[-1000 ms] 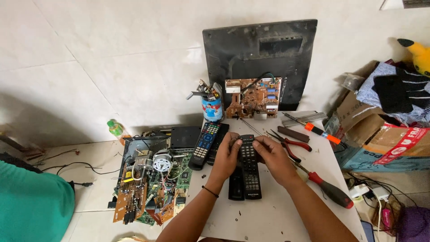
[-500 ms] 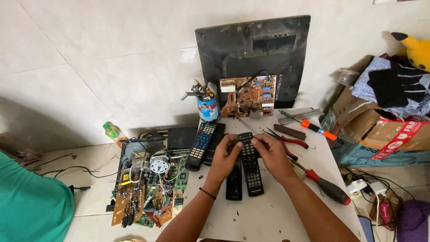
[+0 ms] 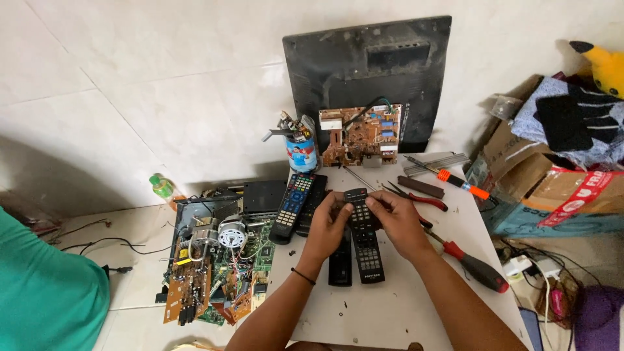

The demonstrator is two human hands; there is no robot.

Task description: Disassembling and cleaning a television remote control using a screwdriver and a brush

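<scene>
Both my hands meet at the middle of a small white table (image 3: 416, 305). My left hand (image 3: 328, 227) and my right hand (image 3: 396, 221) grip the top end of a long black remote control (image 3: 364, 237) with rows of buttons. A second black remote (image 3: 340, 263) lies beside it on the left, partly under my left hand. Another pair of remotes (image 3: 296, 205) lies further left, the upper one with coloured buttons.
A black monitor back (image 3: 367, 71) leans on the wall behind a brown circuit board (image 3: 357, 136) and a tool can (image 3: 300, 148). Screwdrivers (image 3: 471, 263), pliers (image 3: 416, 195) lie right. Opened electronics chassis (image 3: 214, 260) sits left. Cardboard boxes with clothes (image 3: 552, 175) stand right. A teal-clad person (image 3: 45, 292) is at left.
The view has shifted slightly. My hands have pulled the gripped remote a little up and away from the second remote, which now lies apart on the left.
</scene>
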